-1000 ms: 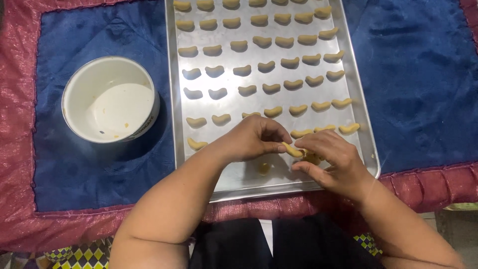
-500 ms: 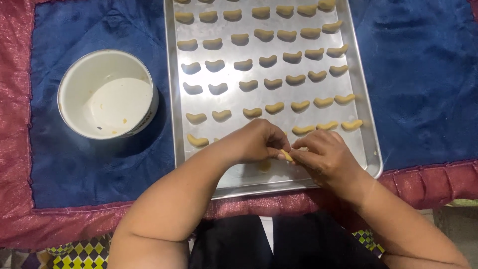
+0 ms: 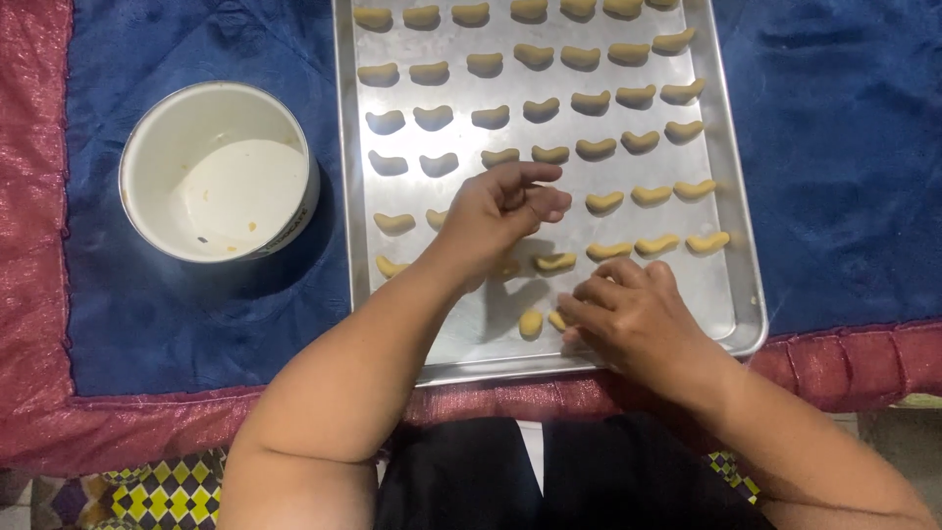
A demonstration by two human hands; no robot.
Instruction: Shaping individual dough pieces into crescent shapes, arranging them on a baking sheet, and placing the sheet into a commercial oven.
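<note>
The left hand (image 3: 496,216) hovers above the tray (image 3: 726,285), fingers loosely curled, holding nothing. The right hand (image 3: 628,314) pinches a dough piece (image 3: 557,320). A white bowl (image 3: 218,172) stands on the blue cloth (image 3: 834,147).

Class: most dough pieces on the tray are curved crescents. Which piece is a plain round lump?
The dough lump near the tray's front edge, just left of the right hand's fingertips. It is a round blob; the rest are bent crescents in rows.

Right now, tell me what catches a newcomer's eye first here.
A shiny metal baking tray fills the middle, lined with rows of small curved dough pieces. The left hand hovers over the middle rows, while the right hand rests near the front edge beside a small dough lump. Left of the tray, a white bowl sits on blue cloth.
</note>
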